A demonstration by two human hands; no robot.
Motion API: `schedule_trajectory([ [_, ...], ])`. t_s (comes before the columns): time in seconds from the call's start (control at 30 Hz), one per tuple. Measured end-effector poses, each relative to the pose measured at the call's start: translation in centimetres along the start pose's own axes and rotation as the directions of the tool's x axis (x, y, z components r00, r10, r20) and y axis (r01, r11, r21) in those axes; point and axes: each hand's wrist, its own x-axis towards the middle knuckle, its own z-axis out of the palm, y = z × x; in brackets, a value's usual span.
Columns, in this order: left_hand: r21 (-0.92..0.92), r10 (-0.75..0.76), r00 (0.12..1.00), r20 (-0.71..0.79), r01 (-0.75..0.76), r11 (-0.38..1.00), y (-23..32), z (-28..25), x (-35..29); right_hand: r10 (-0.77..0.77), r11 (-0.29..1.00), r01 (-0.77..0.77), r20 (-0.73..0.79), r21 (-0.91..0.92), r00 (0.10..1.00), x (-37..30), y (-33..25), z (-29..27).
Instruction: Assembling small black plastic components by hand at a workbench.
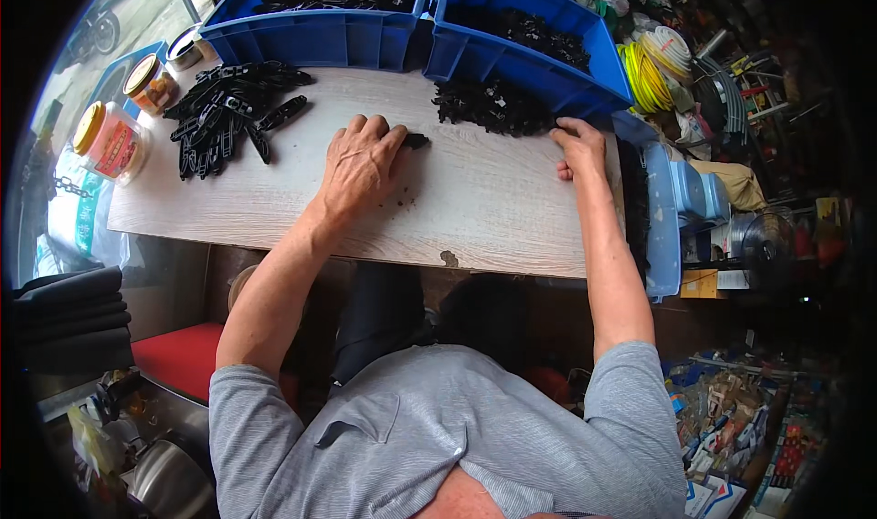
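Note:
My left hand (359,161) rests palm down on the table with its fingers curled over. A dark end of a black plastic piece (417,141) sticks out beside its thumb; the rest is covered by the hand. To the right, my right hand (582,151) is closed, its fingertips at the edge of a heap of small black parts (493,108); what they pinch is too small to make out. Left of my left hand lies a pile of long black plastic pieces (219,121), several of them overlapping.
Along the table's far side stand a left blue bin (311,42) and a right blue bin (530,62), both holding black parts. Lidded jars (114,140) line the left edge. Dark crumbs lie on the pale tabletop (493,199). Coiled yellow hose (644,79) sits beyond the right side.

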Motion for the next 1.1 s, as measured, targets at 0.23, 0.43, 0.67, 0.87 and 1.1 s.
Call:
schedule_trajectory([
  [0.23,-0.011,-0.01,1.0,-0.001,0.01,1.0,-0.2,0.2,0.1,0.019,0.994,-0.021,-0.016,-0.111,1.0,0.9,0.3,0.3],
  [0.43,-0.005,-0.019,1.0,0.006,0.019,1.0,-0.1,0.1,0.2,0.024,0.999,-0.023,-0.045,0.036,0.999,1.2,1.8,-0.1],
  [0.67,-0.02,-0.031,1.0,0.0,0.031,0.999,-0.3,0.0,0.2,0.067,0.994,-0.07,-0.043,-0.083,0.997,1.1,0.6,0.3],
  [0.87,-0.033,-0.044,0.999,-0.01,0.043,0.999,-0.5,0.4,0.2,0.078,0.996,-0.08,-0.044,-0.037,0.996,0.9,1.5,0.0],
  [1.1,-0.025,-0.043,0.999,-0.028,0.042,0.999,-0.7,0.4,0.2,0.132,0.991,-0.134,-0.08,-0.02,0.988,-0.4,1.9,-0.3],
])
